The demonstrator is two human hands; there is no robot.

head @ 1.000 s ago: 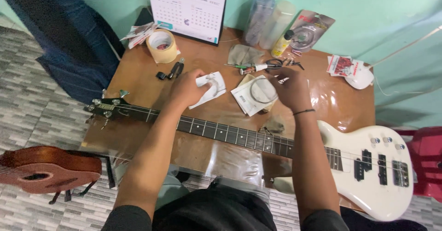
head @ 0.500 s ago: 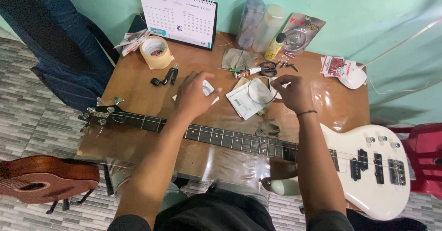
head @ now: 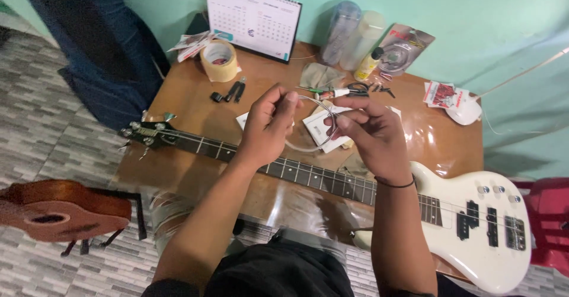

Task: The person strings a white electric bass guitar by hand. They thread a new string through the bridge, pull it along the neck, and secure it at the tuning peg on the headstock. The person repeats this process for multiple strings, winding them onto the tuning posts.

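A moment before, my hands had been down at the table among the paper packets; now I had both raised above the neck of the white bass guitar (head: 474,226), with a coiled string (head: 317,125) lifted clear between them. My left hand (head: 269,125) pinched one side of the coil, thumb and fingers narrow on the wire near the top of the loop. My right hand (head: 370,134) pinched the other side, fingertips closed tight on it, a dark band at that wrist. The coil hung in the gap between the two hands, off the table, so the string was out of its packet and in hand, not yet uncoiled.

Just under my fingers lay the white paper packets (head: 317,134) on the brown table (head: 189,101). Below my wrists ran the dark fretboard, its headstock (head: 145,134) well off to the left of my left hand. Beyond my fingertips sat small cutters (head: 355,88), a little yellow bottle (head: 367,65) and a roll of tape (head: 219,60), with a desk calendar (head: 252,18) standing behind them. A brown ukulele (head: 56,214) rested far off to my left, below the table.
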